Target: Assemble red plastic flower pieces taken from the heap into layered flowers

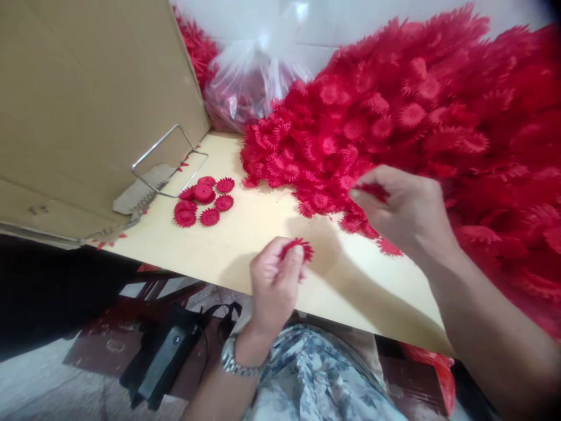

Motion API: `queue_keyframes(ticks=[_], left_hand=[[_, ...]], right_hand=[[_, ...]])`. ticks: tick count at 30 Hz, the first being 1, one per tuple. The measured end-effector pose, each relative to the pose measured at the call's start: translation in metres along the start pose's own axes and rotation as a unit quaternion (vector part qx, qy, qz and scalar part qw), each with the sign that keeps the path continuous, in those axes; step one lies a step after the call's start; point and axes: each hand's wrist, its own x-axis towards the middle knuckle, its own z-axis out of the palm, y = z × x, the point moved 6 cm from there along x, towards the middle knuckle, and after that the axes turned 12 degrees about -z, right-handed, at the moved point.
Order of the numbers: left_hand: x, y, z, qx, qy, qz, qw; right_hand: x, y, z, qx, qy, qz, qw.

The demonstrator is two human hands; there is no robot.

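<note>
My left hand [275,279], with a metal watch on its wrist, pinches a red flower-shaped disc [304,250] with a toothed rim over the table's front edge. Farther right, my right hand [397,204] is raised at the edge of a big heap of red flower-shaped pieces [350,128]. Its thumb and fingers are closed around a red piece [374,191], mostly hidden by the fingers. To the left on the tabletop lie several loose red toothed discs [204,193], some overlapping in a small group.
A cardboard box [96,105] stands at the left, with a bent wire frame [170,161] beside it. Behind, a clear plastic bag [258,88] holds red pieces. The pale table [258,222] ends just above my lap. A black bag [164,351] sits below, left.
</note>
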Motion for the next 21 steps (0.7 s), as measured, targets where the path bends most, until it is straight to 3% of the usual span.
queue_keyframes(ticks=[2, 7, 14, 21], left_hand=[[0.005, -0.005, 0.009, -0.041, -0.05, -0.076, 0.995], [0.008, -0.011, 0.01, -0.116, -0.061, -0.193, 0.972], [0.01, -0.021, 0.007, -0.132, -0.044, -0.188, 0.972], [0.008, -0.026, 0.004, -0.095, -0.009, -0.17, 0.981]], right_hand=[[0.012, 0.007, 0.001, -0.08, -0.035, -0.035, 0.996], [0.011, 0.028, 0.003, -0.269, -0.057, -0.075, 0.959], [-0.005, 0.003, 0.005, -0.164, -0.032, -0.157, 0.973], [-0.017, -0.023, 0.01, -0.105, -0.019, -0.264, 0.958]])
